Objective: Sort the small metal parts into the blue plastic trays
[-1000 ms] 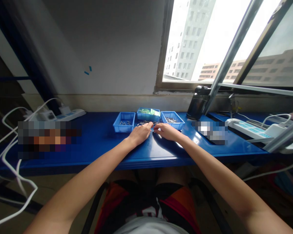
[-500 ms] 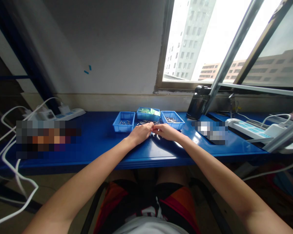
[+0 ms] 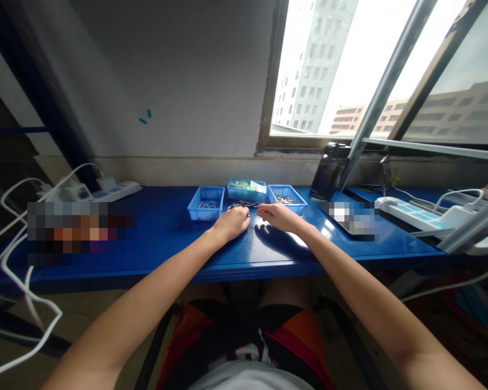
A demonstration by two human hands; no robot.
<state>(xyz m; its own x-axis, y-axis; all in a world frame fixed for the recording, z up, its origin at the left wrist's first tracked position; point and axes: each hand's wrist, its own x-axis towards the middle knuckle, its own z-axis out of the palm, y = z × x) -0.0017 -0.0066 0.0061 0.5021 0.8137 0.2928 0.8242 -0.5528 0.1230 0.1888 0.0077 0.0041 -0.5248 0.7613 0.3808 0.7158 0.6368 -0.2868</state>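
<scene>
My left hand (image 3: 232, 222) is closed in a pinch over the blue table. My right hand (image 3: 280, 217) pinches opposite it, a small gap apart. A thin, shiny metal pin (image 3: 252, 215) spans that gap, its ends hidden in the fingertips. Just beyond the hands lies a loose pile of small metal parts (image 3: 248, 204). To the left, a blue bin (image 3: 193, 211) holds a few slim metal pieces. The right blue bin (image 3: 297, 208) contains many more. Behind the pile sits a third blue bin (image 3: 232, 190) with a green, shiny plastic packet (image 3: 250, 187) in it.
A black bottle (image 3: 329, 172) stands by the metal frame post at the right. Nearer lies a dark flat device (image 3: 352, 230), partly blurred out. Power strips (image 3: 415, 214) with white cables occupy both sides. A pixelated patch covers items at the left.
The hands were together at the fingertips and have moved slightly apart. The thin metal pin now shows between them.
</scene>
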